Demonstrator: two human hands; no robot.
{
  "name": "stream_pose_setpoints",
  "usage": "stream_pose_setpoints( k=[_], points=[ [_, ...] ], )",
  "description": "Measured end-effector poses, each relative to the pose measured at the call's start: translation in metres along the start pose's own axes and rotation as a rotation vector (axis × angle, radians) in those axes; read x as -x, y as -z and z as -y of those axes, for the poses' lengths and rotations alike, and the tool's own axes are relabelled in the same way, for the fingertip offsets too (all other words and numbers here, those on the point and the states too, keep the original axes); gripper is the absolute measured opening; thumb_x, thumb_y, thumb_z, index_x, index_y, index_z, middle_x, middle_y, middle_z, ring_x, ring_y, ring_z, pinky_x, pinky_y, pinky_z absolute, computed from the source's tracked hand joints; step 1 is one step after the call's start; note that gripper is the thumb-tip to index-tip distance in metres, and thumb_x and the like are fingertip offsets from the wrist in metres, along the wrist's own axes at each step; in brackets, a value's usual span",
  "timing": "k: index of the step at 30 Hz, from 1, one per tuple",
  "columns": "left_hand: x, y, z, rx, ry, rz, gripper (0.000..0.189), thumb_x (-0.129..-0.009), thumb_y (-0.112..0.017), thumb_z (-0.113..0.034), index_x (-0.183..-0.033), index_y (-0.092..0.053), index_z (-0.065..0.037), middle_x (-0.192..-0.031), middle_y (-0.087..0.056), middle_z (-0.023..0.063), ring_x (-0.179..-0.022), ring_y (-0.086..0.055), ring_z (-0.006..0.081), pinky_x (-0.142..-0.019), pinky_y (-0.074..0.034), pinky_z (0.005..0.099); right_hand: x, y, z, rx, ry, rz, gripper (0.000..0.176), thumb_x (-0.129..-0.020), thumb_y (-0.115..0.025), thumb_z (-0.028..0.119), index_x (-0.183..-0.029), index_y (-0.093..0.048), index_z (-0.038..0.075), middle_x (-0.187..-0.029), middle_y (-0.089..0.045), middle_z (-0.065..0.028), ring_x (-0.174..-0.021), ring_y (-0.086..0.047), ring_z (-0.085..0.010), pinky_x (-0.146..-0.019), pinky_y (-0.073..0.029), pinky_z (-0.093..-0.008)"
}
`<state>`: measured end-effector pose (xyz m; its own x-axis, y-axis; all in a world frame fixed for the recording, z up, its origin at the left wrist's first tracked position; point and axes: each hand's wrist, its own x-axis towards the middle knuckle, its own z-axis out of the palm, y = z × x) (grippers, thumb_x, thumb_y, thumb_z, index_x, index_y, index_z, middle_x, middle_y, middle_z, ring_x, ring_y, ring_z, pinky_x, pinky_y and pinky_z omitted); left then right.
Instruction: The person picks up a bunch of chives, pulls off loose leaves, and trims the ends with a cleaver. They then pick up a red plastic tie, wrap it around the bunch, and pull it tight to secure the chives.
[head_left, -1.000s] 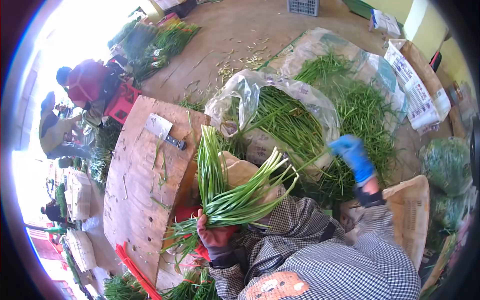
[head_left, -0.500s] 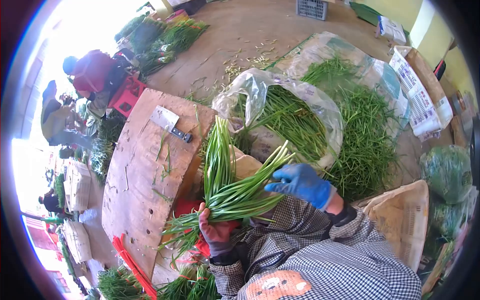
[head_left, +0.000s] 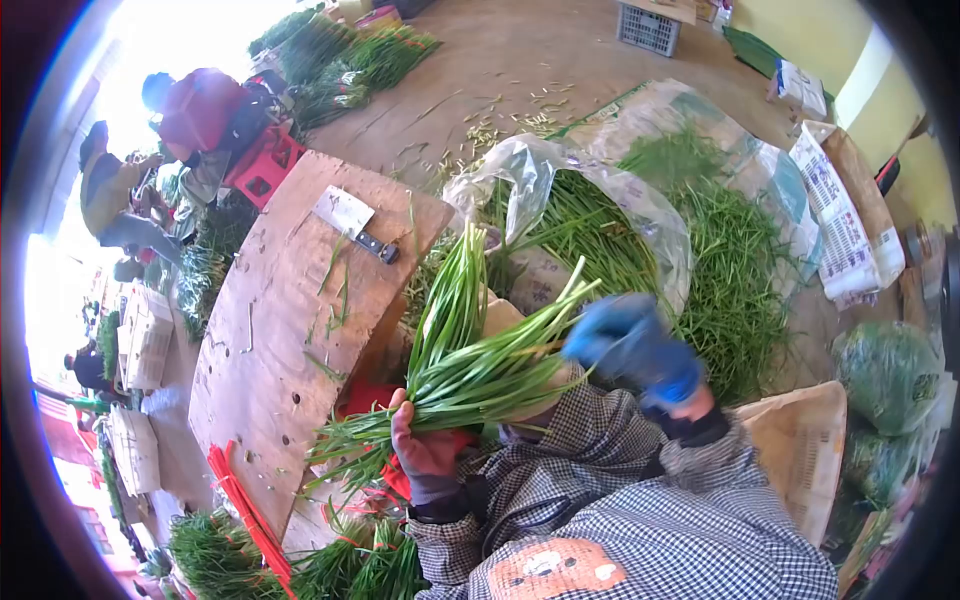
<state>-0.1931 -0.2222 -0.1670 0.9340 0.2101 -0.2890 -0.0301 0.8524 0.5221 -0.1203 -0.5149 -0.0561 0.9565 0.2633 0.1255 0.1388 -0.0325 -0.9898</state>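
Note:
My left hand [head_left: 425, 447], in a dark red glove, is closed around a bunch of green garlic chives [head_left: 490, 390]. The chives fan into two sheaves, one pointing up and one slanting right with pale cut ends. At that slanting sheaf's right side is my right hand [head_left: 632, 345] in a blue glove, smeared by motion. Whether its fingers grip any stalks cannot be made out. To the left, a cleaver [head_left: 355, 222] with a black handle lies on a tilted wooden board [head_left: 270, 300].
Loose chives [head_left: 735, 270] fill a clear plastic bag [head_left: 675, 240] and the sheet ahead. Red ties [head_left: 245, 515] hang at the board's near edge. Tied bundles [head_left: 350, 565] lie below. A lined crate [head_left: 800, 440] stands at right. Two people [head_left: 205, 110] work at far left.
The right hand has shifted slightly right and blurred beside the chive ends. My left hand keeps its hold on the chives. The whole view has tilted a little.

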Motion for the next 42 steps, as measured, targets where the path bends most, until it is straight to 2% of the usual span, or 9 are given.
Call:
stream_pose_setpoints(
  k=[6, 12, 23, 25, 27, 30, 35, 39, 42],
  points=[
    [-0.004, 0.011, -0.002, 0.049, -0.009, 0.042, 0.035, -0.092, -0.053, -0.015, -0.126, -0.051, -0.013, -0.125, -0.059, 0.0177, -0.112, -0.059, 0.0354, -0.094, -0.049, 0.0540, 0.058, 0.146, 0.026, 0.302, -0.077, -0.722, 0.006, -0.080, -0.069, 0.012, -0.076, -0.070, 0.008, -0.064, -0.059, 0.0048, -0.053, -0.041, -0.0033, -0.048, -0.031, -0.0214],
    [-0.003, 0.003, -0.005, 0.041, 0.024, 0.116, 0.034, -0.093, -0.053, -0.015, -0.127, -0.052, -0.013, -0.126, -0.059, 0.0164, -0.114, -0.058, 0.0340, -0.095, -0.049, 0.0531, 0.137, 0.236, -0.077, 1.183, -0.583, -0.394, 0.014, -0.077, -0.072, 0.017, -0.083, -0.070, 0.005, -0.074, -0.069, -0.0104, -0.063, -0.064, -0.0225, -0.060, -0.050, -0.0331],
    [-0.004, -0.007, -0.027, 0.048, -0.015, 0.229, 0.029, -0.087, -0.051, -0.008, -0.115, -0.060, -0.014, -0.147, -0.041, 0.0157, -0.135, -0.038, 0.0365, -0.111, -0.032, 0.0578, 0.093, 0.200, -0.112, 1.218, -0.435, -0.339, 0.020, -0.075, -0.069, 0.014, -0.094, -0.073, 0.009, -0.089, -0.069, -0.0151, -0.078, -0.066, -0.0324, -0.070, -0.054, -0.0375],
    [-0.003, -0.012, -0.031, 0.023, -0.033, 0.359, 0.029, -0.086, -0.051, -0.007, -0.113, -0.060, -0.013, -0.149, -0.039, 0.0160, -0.134, -0.039, 0.0362, -0.111, -0.032, 0.0583, 0.078, 0.181, -0.111, 1.026, -0.129, -0.464, 0.009, -0.076, -0.067, 0.015, -0.081, -0.072, 0.008, -0.081, -0.067, -0.0148, -0.073, -0.066, -0.0321, -0.065, -0.052, -0.0380],
    [-0.002, -0.003, -0.035, 0.094, -0.030, 0.301, 0.028, -0.085, -0.050, -0.006, -0.111, -0.059, -0.012, -0.150, -0.036, 0.0170, -0.134, -0.039, 0.0361, -0.110, -0.033, 0.0591, 0.058, 0.166, -0.097, 0.875, -0.311, -0.371, 0.012, -0.077, -0.067, 0.017, -0.072, -0.068, 0.006, -0.075, -0.067, -0.0143, -0.069, -0.065, -0.0315, -0.061, -0.050, -0.0380],
    [0.003, -0.005, -0.042, 0.025, 0.016, 0.314, 0.018, -0.084, -0.047, -0.003, -0.100, -0.054, -0.009, -0.140, -0.047, 0.0180, -0.128, -0.045, 0.0365, -0.106, -0.039, 0.0588, 0.036, 0.144, -0.091, 0.833, -0.413, -0.254, 0.016, -0.077, -0.068, 0.019, -0.069, -0.065, 0.005, -0.069, -0.065, -0.0139, -0.066, -0.064, -0.0316, -0.059, -0.049, -0.0391],
    [0.013, 0.003, -0.043, -0.027, -0.070, 0.185, 0.017, -0.080, -0.046, -0.003, -0.094, -0.053, -0.009, -0.111, -0.059, 0.0119, -0.116, -0.051, 0.0346, -0.102, -0.041, 0.0543, -0.004, 0.102, -0.095, 0.957, 0.020, -0.165, 0.011, -0.076, -0.066, 0.018, -0.077, -0.068, 0.007, -0.075, -0.066, -0.0148, -0.066, -0.064, -0.0331, -0.062, -0.051, -0.0381],
    [0.020, 0.006, -0.052, -0.169, -0.075, 0.155, 0.014, -0.078, -0.047, -0.003, -0.091, -0.051, -0.008, -0.103, -0.058, 0.0109, -0.111, -0.052, 0.0317, -0.104, -0.039, 0.0502, -0.026, 0.082, -0.072, 0.535, -0.443, -0.017, 0.017, -0.085, -0.064, 0.021, -0.089, -0.072, 0.007, -0.083, -0.071, -0.0126, -0.071, -0.069, -0.0239, -0.064, -0.053, -0.0338],
    [0.018, -0.004, -0.055, -0.230, -0.098, 0.310, 0.015, -0.076, -0.049, -0.003, -0.091, -0.051, -0.008, -0.101, -0.058, 0.0101, -0.106, -0.054, 0.0293, -0.101, -0.040, 0.0476, -0.042, 0.070, -0.067, 0.548, 0.027, -0.126, 0.031, -0.088, -0.068, 0.031, -0.104, -0.071, 0.005, -0.094, -0.072, -0.0138, -0.084, -0.071, -0.0237, -0.073, -0.055, -0.0333]
  ],
)
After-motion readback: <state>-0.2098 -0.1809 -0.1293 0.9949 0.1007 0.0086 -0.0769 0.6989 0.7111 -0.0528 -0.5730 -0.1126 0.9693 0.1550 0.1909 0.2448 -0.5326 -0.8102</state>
